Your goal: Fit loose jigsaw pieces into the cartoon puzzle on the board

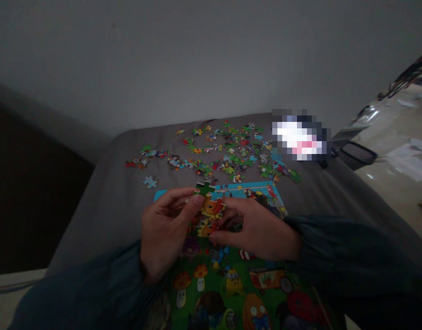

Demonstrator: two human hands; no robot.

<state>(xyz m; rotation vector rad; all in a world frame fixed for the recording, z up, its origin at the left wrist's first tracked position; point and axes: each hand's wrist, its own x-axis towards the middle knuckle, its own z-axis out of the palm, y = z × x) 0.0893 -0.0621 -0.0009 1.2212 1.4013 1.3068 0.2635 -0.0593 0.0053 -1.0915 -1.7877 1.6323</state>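
My left hand (169, 229) pinches jigsaw puzzle pieces between thumb and fingers: a green piece (204, 188) on top and an orange sunflower-face piece (213, 207) below it. Close by on the right, my right hand (255, 227) has its thumb and fingers closed on a lower yellow-and-orange puzzle piece (208, 228). Whether that one is joined to the pieces above, I cannot tell. Both hands are over a colourful picture board (204, 311) with cartoon plants on green and a light-blue top edge. The hands cover part of its upper half.
Many loose puzzle pieces (231, 160) are scattered across the grey cloth surface (104, 201) beyond the board. A light-blue piece (150, 182) lies apart at the left. Black-framed glasses (358, 153) and a pixelated bright object (298, 136) are at the right, before a pale wall (197, 59).
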